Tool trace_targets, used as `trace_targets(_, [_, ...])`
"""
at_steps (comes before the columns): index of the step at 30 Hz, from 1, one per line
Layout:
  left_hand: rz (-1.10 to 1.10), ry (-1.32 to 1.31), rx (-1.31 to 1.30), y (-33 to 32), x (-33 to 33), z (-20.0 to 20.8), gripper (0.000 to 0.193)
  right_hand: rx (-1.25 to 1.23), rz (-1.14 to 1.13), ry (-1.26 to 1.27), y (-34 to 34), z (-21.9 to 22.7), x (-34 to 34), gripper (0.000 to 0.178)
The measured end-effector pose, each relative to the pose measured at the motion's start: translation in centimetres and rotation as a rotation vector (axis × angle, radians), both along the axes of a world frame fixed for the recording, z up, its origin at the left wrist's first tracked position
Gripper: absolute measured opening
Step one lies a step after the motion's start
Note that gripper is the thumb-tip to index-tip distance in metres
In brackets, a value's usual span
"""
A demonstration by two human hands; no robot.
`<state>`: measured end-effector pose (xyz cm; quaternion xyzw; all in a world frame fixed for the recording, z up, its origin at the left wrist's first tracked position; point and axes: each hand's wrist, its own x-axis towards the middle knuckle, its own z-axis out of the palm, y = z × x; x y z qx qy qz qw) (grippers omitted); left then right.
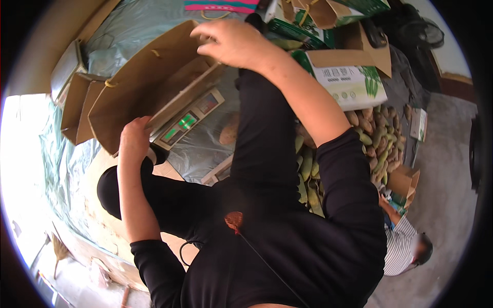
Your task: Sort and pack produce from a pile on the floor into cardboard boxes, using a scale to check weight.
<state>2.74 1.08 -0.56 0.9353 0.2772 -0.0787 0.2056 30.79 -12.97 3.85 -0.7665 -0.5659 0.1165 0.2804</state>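
Left hand (134, 136): gripping open brown cardboard box (146, 64), seemingly steadying it
Right hand (228, 42): curling half-open at its right end

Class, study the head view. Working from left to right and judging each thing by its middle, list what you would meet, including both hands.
Straw broom → left hand → the scale's green-lit display → right hand → large white-and-green carton → small pale box.
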Motion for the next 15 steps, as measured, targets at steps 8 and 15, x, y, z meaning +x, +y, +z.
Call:
trace_targets(8, [0.054, 0.045, -0.027, -1.0, 1.0, 0.7, 0.028, 0.102, -0.354, 0.240, -11.3, -3.1, 6.0, 0.030])
trace_targets(15, [0.157, 0.085, -0.023, -1.1, 1.3, 0.6, 0.028, 0.003, -0.763, 0.510, -22.8, -16.6, 3.5, 0.032])
